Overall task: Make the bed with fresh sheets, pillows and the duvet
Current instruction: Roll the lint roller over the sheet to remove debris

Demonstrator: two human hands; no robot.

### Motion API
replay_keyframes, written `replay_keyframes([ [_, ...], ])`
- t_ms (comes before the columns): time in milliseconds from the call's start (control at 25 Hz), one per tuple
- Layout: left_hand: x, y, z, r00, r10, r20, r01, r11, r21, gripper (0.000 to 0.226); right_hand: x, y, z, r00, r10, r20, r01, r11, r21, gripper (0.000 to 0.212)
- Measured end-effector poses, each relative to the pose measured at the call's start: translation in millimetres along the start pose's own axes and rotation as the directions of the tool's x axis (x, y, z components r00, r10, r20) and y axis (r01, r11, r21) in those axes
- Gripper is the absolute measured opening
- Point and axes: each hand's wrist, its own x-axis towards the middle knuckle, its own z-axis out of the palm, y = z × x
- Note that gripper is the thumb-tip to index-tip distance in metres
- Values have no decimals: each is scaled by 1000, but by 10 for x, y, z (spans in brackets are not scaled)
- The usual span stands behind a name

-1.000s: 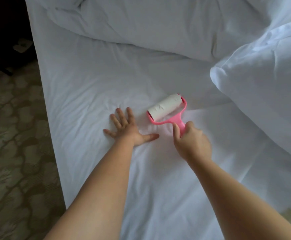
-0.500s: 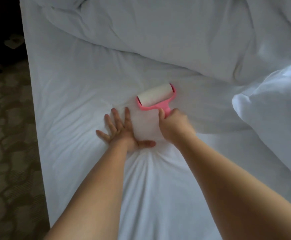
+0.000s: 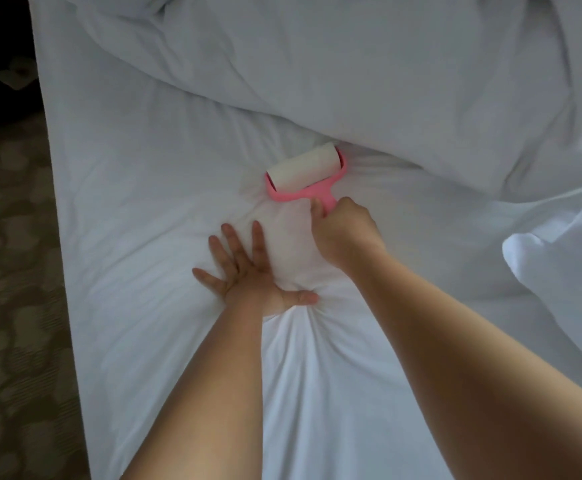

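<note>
A white fitted sheet (image 3: 151, 209) covers the bed, creased around my hands. My left hand (image 3: 248, 275) lies flat on it with fingers spread, pressing the cloth down. My right hand (image 3: 343, 233) grips the pink handle of a lint roller (image 3: 305, 173), whose white roll lies on the sheet just beyond my left fingers. The roll's far end nearly touches the edge of a white pillow (image 3: 317, 71) lying across the top. A bunched white duvet (image 3: 566, 265) lies at the right.
The bed's left edge (image 3: 59, 237) runs from top to bottom. Beyond it lies patterned carpet (image 3: 8, 271), with dark floor and a small pale object (image 3: 17, 76) at the top left.
My right hand has pushed the lint roller away from me up the sheet, toward the pillow. My left hand stays flat on the sheet, which has gathered more creases by the thumb.
</note>
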Motion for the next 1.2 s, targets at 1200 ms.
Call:
replay_keyframes([
  [1200,-2695,-440,1602,954,248,167,-259,964,51,100,-3794,2097,-426,893,429,132,-385,883,-267,51],
])
